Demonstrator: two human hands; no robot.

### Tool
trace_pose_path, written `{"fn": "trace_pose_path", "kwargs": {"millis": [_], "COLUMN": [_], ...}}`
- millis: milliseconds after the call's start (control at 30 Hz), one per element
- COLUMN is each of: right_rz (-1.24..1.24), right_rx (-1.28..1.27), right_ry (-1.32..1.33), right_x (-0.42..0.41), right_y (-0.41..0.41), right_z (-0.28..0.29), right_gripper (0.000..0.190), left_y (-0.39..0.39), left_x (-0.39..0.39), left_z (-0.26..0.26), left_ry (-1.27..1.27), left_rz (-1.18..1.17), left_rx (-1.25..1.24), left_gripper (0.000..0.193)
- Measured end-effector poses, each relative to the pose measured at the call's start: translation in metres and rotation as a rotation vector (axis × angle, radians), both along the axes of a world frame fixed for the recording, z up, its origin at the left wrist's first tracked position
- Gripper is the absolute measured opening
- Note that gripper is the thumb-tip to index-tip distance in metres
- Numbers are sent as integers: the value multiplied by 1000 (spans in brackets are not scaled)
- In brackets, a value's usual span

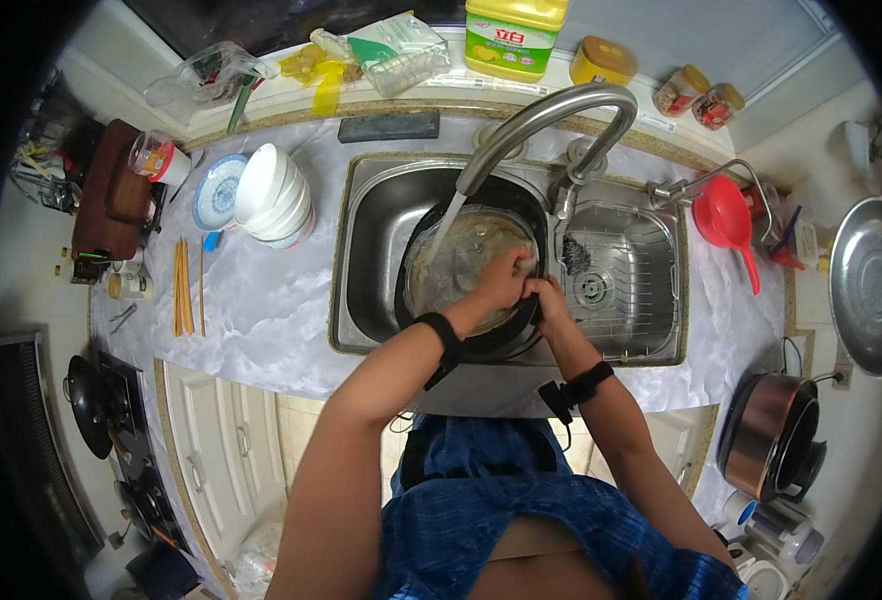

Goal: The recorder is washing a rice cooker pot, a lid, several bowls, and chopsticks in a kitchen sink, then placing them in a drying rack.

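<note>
A black pan (402, 281) sits in the left basin of the steel sink (366, 225), with cloudy water inside. From the faucet (553, 97) a stream of water (444, 225) runs into it. My left hand (502, 279) reaches over the water to the pan's inner right side, fingers bent; whether something is pinched in them is hard to make out. On the right, my right hand (549, 302) grips the pan's rim, its fingers curled around the edge. Both wrists carry black bands.
A wire rack (636, 300) and a dark scouring pad (576, 255) occupy the right basin. Left of the sink stand stacked white bowls (272, 195), a blue-patterned bowl (219, 191) and chopsticks (182, 289). A red ladle (724, 214) lies at right. Behind stands a yellow detergent jug (516, 41).
</note>
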State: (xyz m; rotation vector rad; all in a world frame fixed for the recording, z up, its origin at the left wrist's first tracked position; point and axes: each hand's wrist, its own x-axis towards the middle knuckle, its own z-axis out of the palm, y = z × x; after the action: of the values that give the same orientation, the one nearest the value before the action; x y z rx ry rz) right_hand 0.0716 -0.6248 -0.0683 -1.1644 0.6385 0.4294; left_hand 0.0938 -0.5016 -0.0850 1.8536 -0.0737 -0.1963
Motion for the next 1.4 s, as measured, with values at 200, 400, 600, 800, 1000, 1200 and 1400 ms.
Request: {"fn": "trace_pose_path", "kwargs": {"millis": [200, 400, 600, 800, 1000, 1200, 1400], "right_rz": [-68, -53, -74, 25, 139, 307, 272], "right_rx": [-118, -89, 113, 310, 450, 697, 535], "right_ry": [-77, -79, 107, 197, 418, 492, 506], "right_x": [7, 1, -2, -19, -34, -57, -81], "right_y": [-2, 12, -6, 9, 3, -24, -32], "right_z": [5, 8, -22, -19, 25, -41, -9], "right_gripper": [45, 45, 39, 17, 11, 23, 30], "left_y": [75, 117, 98, 154, 190, 227, 238], "left_x": [-44, -27, -30, -39, 0, 7, -13], "left_z": [15, -19, 29, 51, 116, 99, 35], "left_ry": [-66, 109, 19, -112, 142, 225, 329], "left_rz": [-522, 179, -285, -459, 413, 615, 691], "left_rx": [270, 617, 686, 948, 405, -291, -456], "left_gripper": [24, 25, 34, 42, 36, 27, 16]}}
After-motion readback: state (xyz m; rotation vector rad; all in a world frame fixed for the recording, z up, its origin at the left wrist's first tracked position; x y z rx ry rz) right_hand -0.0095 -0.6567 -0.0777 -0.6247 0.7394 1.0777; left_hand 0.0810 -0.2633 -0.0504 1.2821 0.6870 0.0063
